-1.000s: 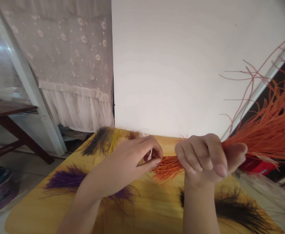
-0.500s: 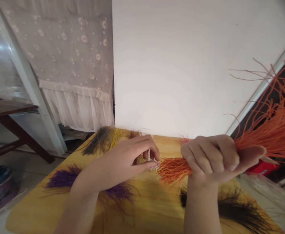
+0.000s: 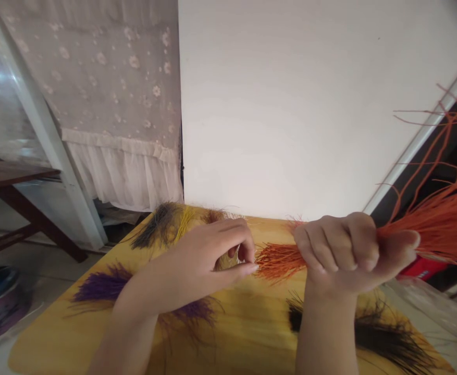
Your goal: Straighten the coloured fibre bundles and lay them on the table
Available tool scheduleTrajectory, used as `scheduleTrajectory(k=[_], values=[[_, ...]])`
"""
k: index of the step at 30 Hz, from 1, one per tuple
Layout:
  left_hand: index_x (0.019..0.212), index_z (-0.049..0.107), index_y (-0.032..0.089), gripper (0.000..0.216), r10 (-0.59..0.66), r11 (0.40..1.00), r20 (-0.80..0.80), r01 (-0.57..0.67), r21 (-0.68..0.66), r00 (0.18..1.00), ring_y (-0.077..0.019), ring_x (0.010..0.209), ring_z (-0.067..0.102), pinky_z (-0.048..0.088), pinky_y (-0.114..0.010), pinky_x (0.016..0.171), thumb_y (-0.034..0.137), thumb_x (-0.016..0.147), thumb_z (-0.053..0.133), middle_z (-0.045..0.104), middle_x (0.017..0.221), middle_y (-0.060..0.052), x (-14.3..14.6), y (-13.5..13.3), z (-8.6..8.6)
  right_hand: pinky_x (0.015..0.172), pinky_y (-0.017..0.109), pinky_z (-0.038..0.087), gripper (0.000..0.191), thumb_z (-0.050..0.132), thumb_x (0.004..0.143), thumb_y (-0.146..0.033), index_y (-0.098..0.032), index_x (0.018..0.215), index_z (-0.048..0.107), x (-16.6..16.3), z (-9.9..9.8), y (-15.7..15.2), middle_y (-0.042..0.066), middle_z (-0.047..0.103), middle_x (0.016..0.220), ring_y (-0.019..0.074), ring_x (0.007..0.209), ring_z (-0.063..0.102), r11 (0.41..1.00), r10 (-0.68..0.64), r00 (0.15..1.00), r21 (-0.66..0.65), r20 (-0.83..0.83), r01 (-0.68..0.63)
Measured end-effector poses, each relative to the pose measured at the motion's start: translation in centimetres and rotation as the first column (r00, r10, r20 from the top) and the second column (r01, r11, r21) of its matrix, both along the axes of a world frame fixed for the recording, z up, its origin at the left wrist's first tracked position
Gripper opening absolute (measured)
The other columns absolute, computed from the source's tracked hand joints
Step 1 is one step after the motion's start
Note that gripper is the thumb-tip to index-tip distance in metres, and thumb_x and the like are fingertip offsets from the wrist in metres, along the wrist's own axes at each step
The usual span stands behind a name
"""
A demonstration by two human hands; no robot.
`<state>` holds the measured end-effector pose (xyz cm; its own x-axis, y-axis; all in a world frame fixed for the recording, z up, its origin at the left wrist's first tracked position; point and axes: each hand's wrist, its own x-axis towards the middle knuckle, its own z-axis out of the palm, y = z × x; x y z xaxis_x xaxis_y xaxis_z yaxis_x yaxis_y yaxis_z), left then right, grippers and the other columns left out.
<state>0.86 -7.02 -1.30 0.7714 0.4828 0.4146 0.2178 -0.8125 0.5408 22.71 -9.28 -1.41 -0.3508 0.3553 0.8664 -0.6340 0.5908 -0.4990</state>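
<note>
holding orange fibres, right hand clenched, left hand curled narrow, purple tufts beneath

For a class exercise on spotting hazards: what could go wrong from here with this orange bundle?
The right hand grips the orange bundle around its middle, so strands fanning out on both sides could slip free. The long end reaches out past the table, where stray strands might snag or drop. The left hand works close to the short end, its forearm above the purple tuft, which could get dragged out of place.
</note>
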Motion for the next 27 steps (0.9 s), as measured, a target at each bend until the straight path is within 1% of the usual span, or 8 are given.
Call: scheduleTrajectory(k=[4,7,10,13,17,20,24,27], values=[[0.079,0.047,0.021,0.015,-0.012,0.998,-0.012,0.013,0.068,1.0,-0.0137,0.079,0.052,0.04,-0.028,0.073,0.019,0.092,0.054,0.055,0.081,0.003,0.6,-0.4,0.0,0.028,0.02,0.021,0.056,0.039,0.096,-0.052,-0.021,0.051,0.026,0.1,0.3,0.0,-0.01,0.019,0.037,0.0036,0.027,0.016,0.997,-0.08,0.995,0.025,0.063,0.079],[0.076,0.044,0.021,0.019,-0.007,0.991,-0.024,0.01,0.135,1.0,-0.0128,0.077,0.05,0.038,-0.028,0.072,0.011,0.088,0.053,0.052,0.078,0.004,1.0,-0.7,-0.1,0.028,0.019,0.023,0.055,0.037,0.097,-0.052,-0.021,0.052,0.027,0.1,0.4,-0.1,-0.01,0.018,0.036,0.0043,0.027,0.018,0.988,-0.151,0.987,0.053,0.064,0.148],[0.073,0.041,0.02,0.022,0.045,0.977,-0.023,-0.039,0.208,0.999,-0.0134,0.075,0.048,0.037,-0.029,0.07,0.008,0.087,0.052,0.05,0.075,0.004,1.3,-1.1,-0.2,0.029,0.019,0.023,0.053,0.039,0.096,-0.048,-0.021,0.052,0.028,0.0,0.3,-0.3,-0.01,0.017,0.036,0.0047,0.027,0.019,0.977,-0.214,0.977,0.03,0.014,0.213],[0.071,0.039,0.02,0.025,0.092,0.953,-0.001,-0.088,0.29,0.996,-0.0136,0.074,0.047,0.036,-0.03,0.07,0.012,0.091,0.051,0.049,0.074,0.003,1.4,-1.8,-0.4,0.03,0.02,0.021,0.051,0.04,0.095,-0.046,-0.021,0.053,0.028,-0.1,0.2,-0.4,-0.01,0.016,0.036,0.0048,0.027,0.016,0.969,-0.249,0.967,-0.02,-0.062,0.248],[0.077,0.049,0.019,0.02,0.12,0.913,-0.013,-0.105,0.393,0.993,-0.0156,0.079,0.052,0.038,-0.032,0.073,0.019,0.097,0.048,0.056,0.078,0.002,1.3,-2.8,-0.8,0.03,0.019,0.021,0.05,0.043,0.094,-0.045,-0.021,0.053,0.028,-0.3,0.2,-0.7,-0.01,0.016,0.036,0.0048,0.028,0.014,0.953,-0.301,0.941,-0.095,-0.158,0.289],[0.08,0.057,0.018,0.019,0.165,0.884,-0.064,-0.119,0.452,0.984,-0.0175,0.075,0.057,0.04,-0.033,0.068,0.018,0.097,0.048,0.062,0.078,0.0,1.4,-3.2,-0.9,0.031,0.02,0.021,0.05,0.047,0.093,-0.043,-0.021,0.053,0.027,-0.5,0.3,-0.9,-0.01,0.015,0.036,0.0048,0.029,0.011,0.933,-0.35,0.913,-0.159,-0.208,0.322],[0.08,0.061,0.018,0.018,0.164,0.872,-0.074,-0.11,0.477,0.984,-0.0175,0.069,0.059,0.041,-0.032,0.062,0.016,0.095,0.05,0.064,0.075,0.0,1.5,-3.5,-0.9,0.031,0.02,0.02,0.051,0.051,0.091,-0.042,-0.02,0.052,0.027,-0.7,0.3,-1.1,-0.01,0.013,0.037,0.0047,0.03,0.01,0.911,-0.4,0.879,-0.223,-0.26,0.348],[0.079,0.059,0.018,0.018,0.185,0.869,-0.029,-0.15,0.471,0.982,-0.0168,0.069,0.059,0.04,-0.031,0.062,0.016,0.095,0.049,0.064,0.075,0.0,1.3,-3.4,-0.7,0.03,0.02,0.019,0.051,0.05,0.092,-0.041,-0.02,0.052,0.027,-0.7,0.3,-1.2,-0.01,0.012,0.037,0.0047,0.03,0.009,0.909,-0.406,0.868,-0.228,-0.285,0.35]])
